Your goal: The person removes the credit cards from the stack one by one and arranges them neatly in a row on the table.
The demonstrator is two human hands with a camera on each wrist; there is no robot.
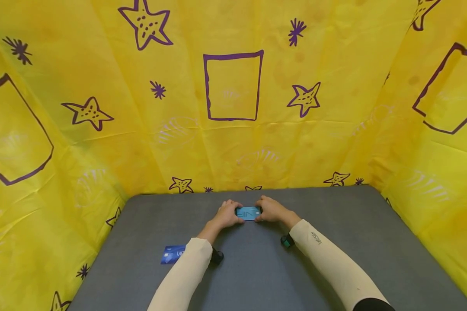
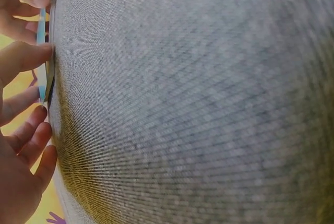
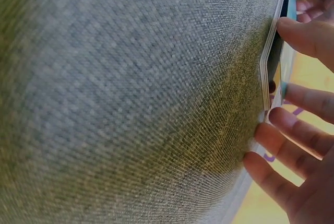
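A light blue card [image 1: 248, 213] with dark lettering lies between both hands near the table's far side. My left hand [image 1: 226, 214] pinches its left end between thumb and fingers, and my right hand [image 1: 273, 210] does the same at the right end. From the side, the right wrist view shows a thin dark layer [image 3: 276, 51] and several pale stacked edges [image 3: 266, 70] under the card, low over the tabletop. Fingertips of the right hand [image 3: 305, 156] spread down to the table behind it. In the left wrist view, the left hand's thumb [image 2: 26, 59] presses at the card's edge.
A darker blue card [image 1: 173, 254] lies flat on the grey table [image 1: 249, 276], partly covered by the left sleeve [image 1: 187, 272]. Dark wrist cameras hang under both forearms. Yellow patterned cloth [image 1: 233, 151] stands behind the table and along both sides.
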